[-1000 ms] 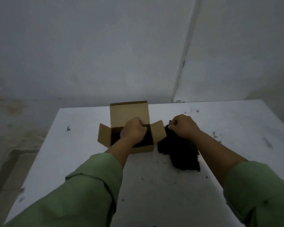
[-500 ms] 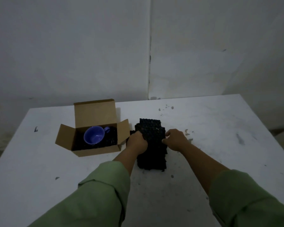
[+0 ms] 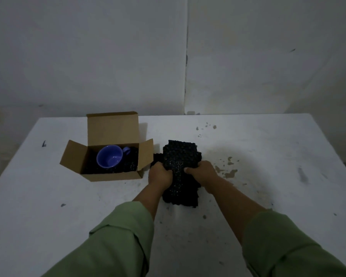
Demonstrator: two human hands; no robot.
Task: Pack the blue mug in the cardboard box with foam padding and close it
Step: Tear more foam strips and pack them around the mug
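The blue mug (image 3: 109, 159) lies on its side inside the open cardboard box (image 3: 112, 175), mouth toward me, on dark foam that lines the bottom. The box lid (image 3: 112, 127) stands upright at the back and both side flaps are spread out. To the right of the box lies a stack of black foam (image 3: 179, 154). My left hand (image 3: 159, 174) grips its left side and my right hand (image 3: 201, 171) grips its right side, and the top piece bends up between them.
The white table (image 3: 48, 206) is stained, with foam crumbs and chipped patches (image 3: 227, 169) to the right of the foam. A grey wall stands close behind the table's far edge. Green sleeves cover both forearms near the camera.
My left hand has come out of the box, which uncovered the mug, and joined my right hand on the foam stack. Both hands have closed on the top piece, which has lifted slightly.
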